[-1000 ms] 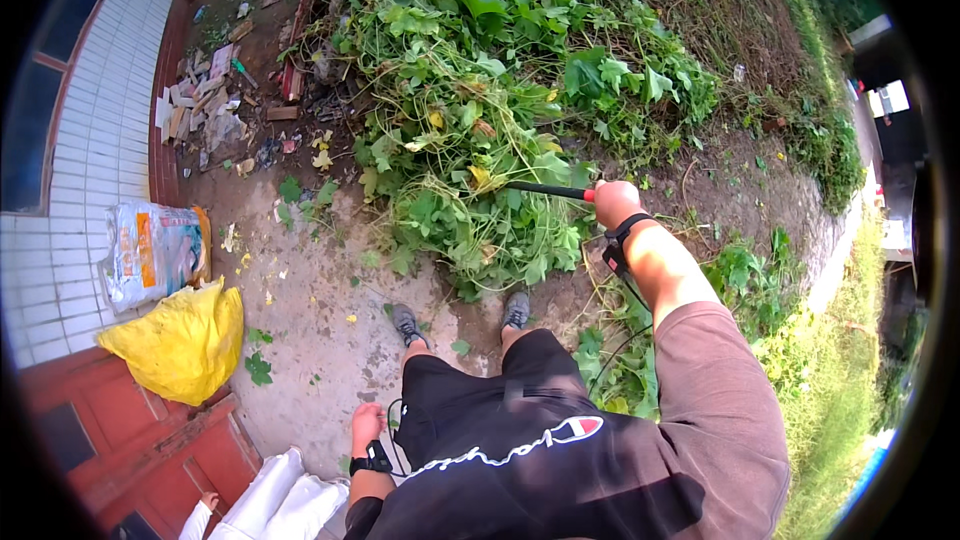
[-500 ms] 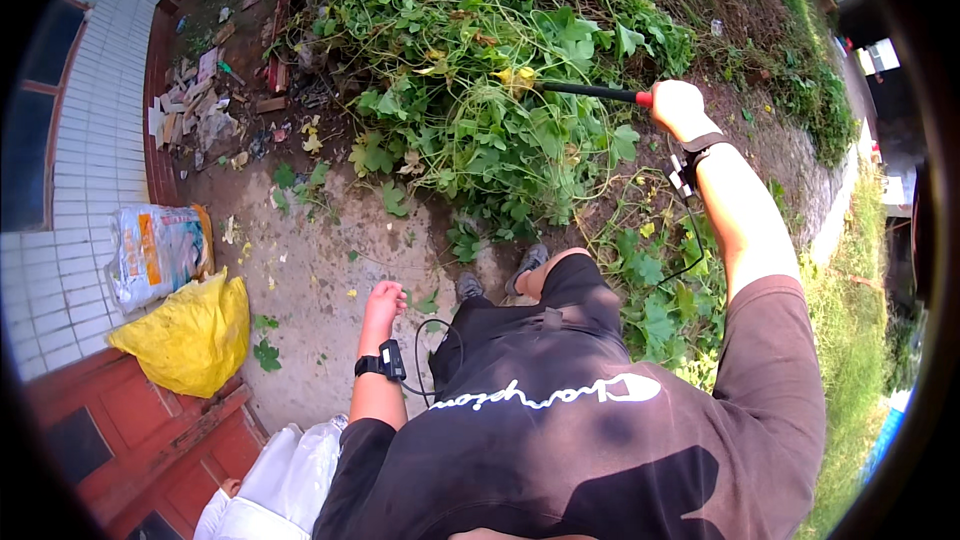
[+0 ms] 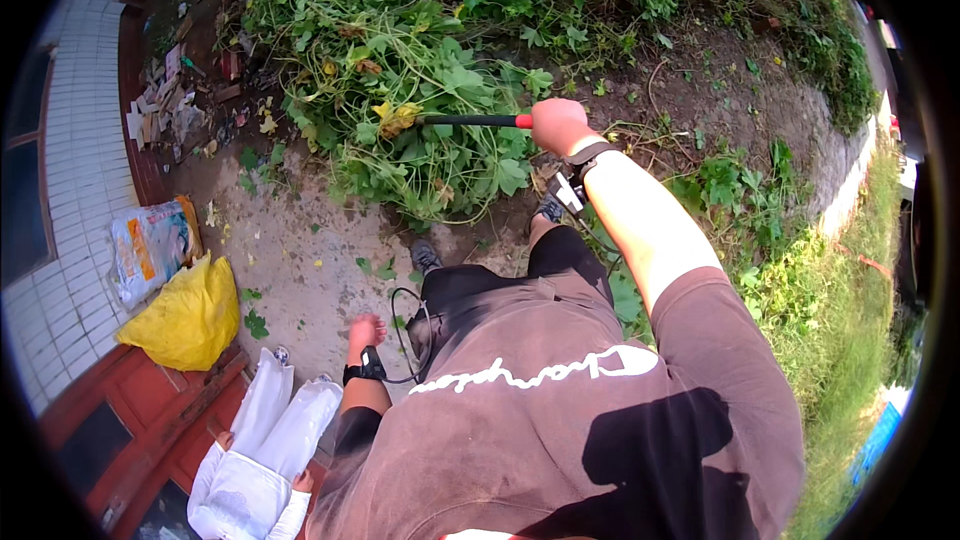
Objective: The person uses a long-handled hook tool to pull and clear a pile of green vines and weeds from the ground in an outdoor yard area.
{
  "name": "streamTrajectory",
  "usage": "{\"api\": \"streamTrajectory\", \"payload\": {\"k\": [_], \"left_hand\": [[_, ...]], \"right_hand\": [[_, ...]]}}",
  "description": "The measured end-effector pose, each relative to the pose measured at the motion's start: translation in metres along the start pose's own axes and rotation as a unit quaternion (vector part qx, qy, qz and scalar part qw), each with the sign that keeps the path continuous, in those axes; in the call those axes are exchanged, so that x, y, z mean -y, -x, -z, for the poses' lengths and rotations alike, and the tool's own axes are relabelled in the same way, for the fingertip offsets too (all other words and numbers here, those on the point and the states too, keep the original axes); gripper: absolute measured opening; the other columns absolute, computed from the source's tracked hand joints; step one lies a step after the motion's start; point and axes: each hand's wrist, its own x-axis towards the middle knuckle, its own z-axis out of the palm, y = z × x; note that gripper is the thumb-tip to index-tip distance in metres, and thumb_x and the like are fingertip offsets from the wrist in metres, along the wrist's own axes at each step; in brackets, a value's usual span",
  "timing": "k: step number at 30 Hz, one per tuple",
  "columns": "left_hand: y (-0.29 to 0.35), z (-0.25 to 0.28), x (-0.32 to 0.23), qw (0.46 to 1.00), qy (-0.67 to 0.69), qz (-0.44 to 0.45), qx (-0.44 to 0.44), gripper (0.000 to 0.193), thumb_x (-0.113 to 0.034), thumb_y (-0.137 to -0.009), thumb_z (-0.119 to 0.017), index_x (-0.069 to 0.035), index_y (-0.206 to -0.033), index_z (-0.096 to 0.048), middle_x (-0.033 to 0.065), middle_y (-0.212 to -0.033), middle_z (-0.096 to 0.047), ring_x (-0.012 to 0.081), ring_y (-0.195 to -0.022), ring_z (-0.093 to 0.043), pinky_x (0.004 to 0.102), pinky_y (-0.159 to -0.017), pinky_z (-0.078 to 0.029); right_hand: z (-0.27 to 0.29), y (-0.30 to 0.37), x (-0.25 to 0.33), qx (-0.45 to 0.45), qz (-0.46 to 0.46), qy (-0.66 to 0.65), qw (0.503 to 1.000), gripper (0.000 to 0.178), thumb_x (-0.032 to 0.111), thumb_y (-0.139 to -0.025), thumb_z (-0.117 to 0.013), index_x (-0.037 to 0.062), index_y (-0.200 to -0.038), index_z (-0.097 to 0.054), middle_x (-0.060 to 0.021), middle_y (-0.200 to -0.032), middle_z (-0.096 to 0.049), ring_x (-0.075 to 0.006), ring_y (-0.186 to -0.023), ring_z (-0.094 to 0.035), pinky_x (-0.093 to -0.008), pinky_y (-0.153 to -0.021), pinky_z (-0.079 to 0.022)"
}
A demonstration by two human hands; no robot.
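My right hand [image 3: 558, 125] is stretched forward and grips the red end of a long black tool handle [image 3: 470, 121]. The handle runs left into a heap of cut green vines and leaves [image 3: 420, 90], where its working end is hidden. My left hand [image 3: 365, 332] hangs low at my side with loosely curled fingers and a black strap on the wrist; it holds nothing that I can see. My two dark shoes [image 3: 426, 257] stand at the near edge of the heap.
A yellow bag [image 3: 188, 316] and a printed sack [image 3: 150, 246] lie by the white tiled wall at left. White bags [image 3: 255, 440] sit by the red door frame. Debris [image 3: 160, 115] is piled at far left. Grass [image 3: 830, 330] borders the bare soil on the right.
My right hand with the handle has swung from the right toward the middle of the heap. My left hand has dropped lower at my side. The view has tilted further down.
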Motion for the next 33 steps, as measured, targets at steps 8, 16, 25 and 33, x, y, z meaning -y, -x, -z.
{"api": "streamTrajectory", "payload": {"k": [8, 16, 25, 33], "left_hand": [[0.068, -0.206, -0.043, 0.994, -0.094, -0.039, 0.045, 0.018, -0.021, -0.093, -0.049, -0.009, -0.105, -0.056, 0.0063, -0.081, -0.063, 0.0169, -0.060, -0.059, 0.0313, -0.053, -0.050], [0.087, -0.391, -0.178, 0.984, -0.121, -0.092, 0.090, 0.014, -0.019, -0.092, -0.051, -0.010, -0.098, -0.058, 0.0046, -0.077, -0.063, 0.0151, -0.056, -0.058, 0.0303, -0.049, -0.047], [0.134, -0.595, -0.331, 0.972, -0.217, -0.072, 0.057, 0.014, -0.015, -0.090, -0.049, -0.007, -0.098, -0.058, 0.0065, -0.075, -0.062, 0.0178, -0.055, -0.057, 0.0325, -0.047, -0.045], [0.216, -0.706, -0.405, 0.984, -0.049, -0.155, 0.066, 0.016, -0.021, -0.092, -0.049, -0.011, -0.102, -0.057, 0.0012, -0.081, -0.061, 0.0142, -0.062, -0.058, 0.0299, -0.058, -0.048]], "right_hand": [[-0.002, -0.021, -0.119, 0.053, 0.051, -0.058, 0.996, 0.020, 0.019, -0.084, -0.064, 0.0132, -0.101, -0.073, -0.0059, -0.096, -0.071, -0.0240, -0.089, -0.069, -0.0350, -0.073, -0.054], [0.077, -0.061, -0.271, 0.035, 0.118, 0.000, 0.992, 0.022, 0.016, -0.080, -0.067, 0.0140, -0.101, -0.073, -0.0041, -0.095, -0.071, -0.0233, -0.088, -0.069, -0.0361, -0.071, -0.055], [0.171, -0.153, -0.486, -0.052, 0.198, 0.014, 0.979, 0.024, 0.022, -0.081, -0.066, 0.0098, -0.102, -0.065, -0.0069, -0.087, -0.070, -0.0269, -0.083, -0.069, -0.0389, -0.071, -0.054], [0.383, -0.191, -0.629, -0.215, 0.290, 0.124, 0.924, 0.029, 0.018, -0.078, -0.069, 0.0077, -0.100, -0.054, -0.0093, -0.077, -0.067, -0.0310, -0.075, -0.067, -0.0435, -0.063, -0.052]]}}
